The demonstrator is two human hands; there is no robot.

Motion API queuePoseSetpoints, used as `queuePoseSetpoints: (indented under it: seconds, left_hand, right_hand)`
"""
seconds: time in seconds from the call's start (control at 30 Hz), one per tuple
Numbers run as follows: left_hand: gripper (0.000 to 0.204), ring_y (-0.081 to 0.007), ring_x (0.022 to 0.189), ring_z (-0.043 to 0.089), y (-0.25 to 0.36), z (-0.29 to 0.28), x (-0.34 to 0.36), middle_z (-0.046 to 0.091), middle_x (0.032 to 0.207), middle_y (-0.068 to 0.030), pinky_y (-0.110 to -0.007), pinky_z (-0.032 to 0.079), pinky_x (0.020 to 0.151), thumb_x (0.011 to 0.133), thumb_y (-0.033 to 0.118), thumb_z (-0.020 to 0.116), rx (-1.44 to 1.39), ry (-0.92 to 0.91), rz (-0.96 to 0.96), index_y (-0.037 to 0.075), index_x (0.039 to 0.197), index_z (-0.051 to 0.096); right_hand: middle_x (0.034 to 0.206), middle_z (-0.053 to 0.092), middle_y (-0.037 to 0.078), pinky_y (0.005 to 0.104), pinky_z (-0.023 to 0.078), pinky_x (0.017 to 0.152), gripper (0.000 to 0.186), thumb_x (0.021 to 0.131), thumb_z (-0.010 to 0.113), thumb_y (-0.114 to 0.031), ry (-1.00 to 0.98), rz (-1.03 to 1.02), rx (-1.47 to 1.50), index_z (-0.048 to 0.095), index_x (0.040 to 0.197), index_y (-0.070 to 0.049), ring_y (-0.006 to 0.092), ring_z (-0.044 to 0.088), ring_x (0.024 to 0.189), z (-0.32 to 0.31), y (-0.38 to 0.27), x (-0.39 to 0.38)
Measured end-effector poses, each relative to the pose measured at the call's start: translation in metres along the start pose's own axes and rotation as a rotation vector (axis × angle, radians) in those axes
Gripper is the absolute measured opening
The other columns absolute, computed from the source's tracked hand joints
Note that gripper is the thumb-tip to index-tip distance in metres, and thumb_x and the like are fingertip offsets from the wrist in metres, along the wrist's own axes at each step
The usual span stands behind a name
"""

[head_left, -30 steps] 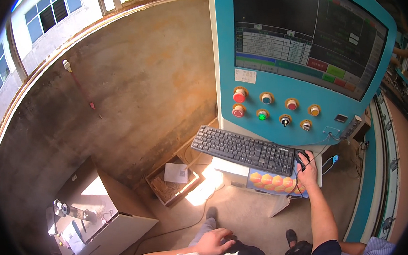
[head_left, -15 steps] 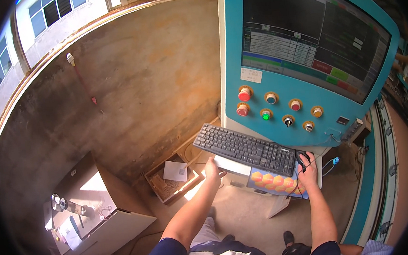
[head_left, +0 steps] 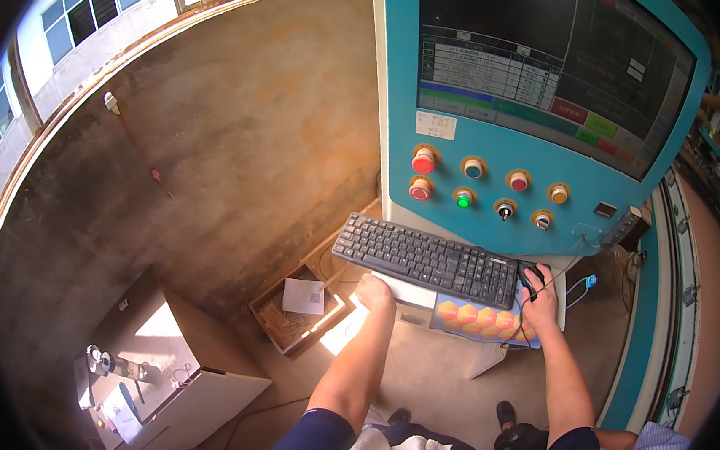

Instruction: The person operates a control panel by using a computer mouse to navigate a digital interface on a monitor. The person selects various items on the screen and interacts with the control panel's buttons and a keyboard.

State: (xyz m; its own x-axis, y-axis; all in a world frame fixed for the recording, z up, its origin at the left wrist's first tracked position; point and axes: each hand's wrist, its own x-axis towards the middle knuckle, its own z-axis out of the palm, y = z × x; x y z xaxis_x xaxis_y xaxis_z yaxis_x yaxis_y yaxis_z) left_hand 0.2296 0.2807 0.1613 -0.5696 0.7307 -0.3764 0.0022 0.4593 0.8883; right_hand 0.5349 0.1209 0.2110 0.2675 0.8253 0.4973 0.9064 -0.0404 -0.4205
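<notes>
My right hand (head_left: 541, 302) lies over a black computer mouse (head_left: 529, 280) at the right end of the shelf, its fingers curved round it. A black keyboard (head_left: 430, 257) stretches across the shelf to the left of the mouse. Under the mouse and the keyboard's near edge is a mouse pad (head_left: 479, 320) with orange and yellow hexagons. My left hand (head_left: 374, 292) is at the left front edge of the white shelf (head_left: 405, 292), just below the keyboard; its fingers are hidden. Behind the shelf stands a teal control cabinet (head_left: 414, 212) with a lit screen (head_left: 550, 66).
Red, green, yellow and black knobs and buttons (head_left: 464, 199) sit below the screen. A wooden box (head_left: 301, 335) holding a white paper is on the floor. At left, a cabinet (head_left: 221, 397) carries a bottle and papers. Part of another person's arm (head_left: 618, 441) shows at lower right.
My left hand has turned, and its thumb no longer shows; the forearm has swung right. My right hand stays on the mouse. The whole view has shifted slightly.
</notes>
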Motion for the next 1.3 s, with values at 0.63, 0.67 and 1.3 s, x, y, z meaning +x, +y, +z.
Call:
queuePoseSetpoints:
  seconds: [0.63, 0.67, 1.3]
  left_hand:
    - [0.02, -0.0321, 0.08, 0.066, -0.009, 0.002, 0.01, 0.065, 0.084, -0.0199, -0.041, 0.053, 0.071, 0.085, 0.009, 0.044, 0.695, -0.008, 0.462, 0.003, 0.08, 0.062]
    - [0.02, -0.0319, 0.08, 0.066, -0.009, 0.002, 0.011, 0.065, 0.084, -0.02, -0.04, 0.053, 0.071, 0.086, 0.009, 0.044, 0.697, 0.0, 0.45, 0.002, 0.08, 0.062]
    - [0.032, -0.037, 0.087, 0.063, -0.003, -0.001, 0.002, 0.065, 0.089, -0.0226, -0.044, 0.049, 0.08, 0.087, 0.013, 0.037, 0.569, -0.033, 0.397, -0.003, 0.08, 0.064]
  right_hand:
    - [0.131, 0.046, 0.015, 0.0397, 0.043, 0.096, 0.039, 0.076, 0.06, -0.008, 0.001, -0.01, -0.023, 0.06, 0.115, -0.012, 0.0354, 0.049, 0.116, -0.003, -0.001, 0.001]
    - [0.131, 0.047, 0.015, 0.0396, 0.043, 0.096, 0.04, 0.075, 0.06, -0.008, -0.005, 0.004, -0.019, 0.06, 0.115, -0.012, 0.0352, 0.049, 0.116, -0.002, -0.003, 0.001]
    - [0.131, 0.046, 0.015, 0.0392, 0.042, 0.097, 0.038, 0.074, 0.06, -0.006, 0.009, 0.029, -0.004, 0.061, 0.112, -0.01, 0.0355, 0.048, 0.117, -0.004, -0.003, 0.001]
